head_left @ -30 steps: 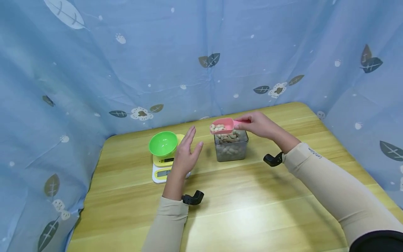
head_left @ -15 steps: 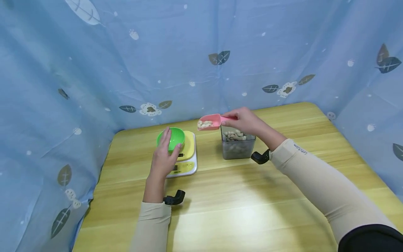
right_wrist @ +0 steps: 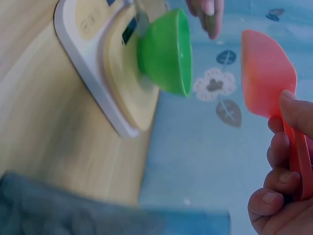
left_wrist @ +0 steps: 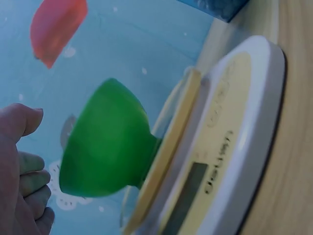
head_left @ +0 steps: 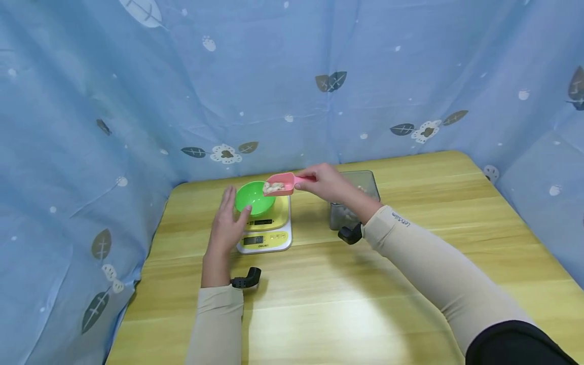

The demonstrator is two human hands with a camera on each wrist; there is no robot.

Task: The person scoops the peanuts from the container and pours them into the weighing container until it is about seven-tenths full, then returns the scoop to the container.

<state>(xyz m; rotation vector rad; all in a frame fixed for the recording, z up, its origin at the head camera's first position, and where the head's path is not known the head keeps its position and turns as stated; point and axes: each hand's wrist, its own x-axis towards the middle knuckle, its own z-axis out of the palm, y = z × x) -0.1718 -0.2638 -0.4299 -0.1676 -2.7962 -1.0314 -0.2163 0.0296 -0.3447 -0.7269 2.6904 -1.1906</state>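
My right hand (head_left: 326, 183) grips the handle of a pink scoop (head_left: 289, 182). Shelled-looking pale peanuts (head_left: 273, 188) lie in the scoop's front part. The scoop's tip is over the right rim of a green bowl (head_left: 253, 202), and the right wrist view shows a gap between them. That bowl stands on a yellow and white kitchen scale (head_left: 283, 241), its display lit. My left hand (head_left: 224, 226) is raised at the bowl's left, fingers extended and thumb apart; the left wrist view (left_wrist: 22, 171) shows it holding nothing, off the bowl.
Behind my right forearm stands a grey see-through box (head_left: 365, 178) of peanuts, partly hidden by the arm. All of it rests on a wooden table (head_left: 310, 304). A blue patterned curtain (head_left: 283, 76) hangs behind the table's far edge.
My right hand has carried the loaded scoop leftward from above the box to the bowl. My left hand has shifted left, from in front of the scale to the bowl's left side.
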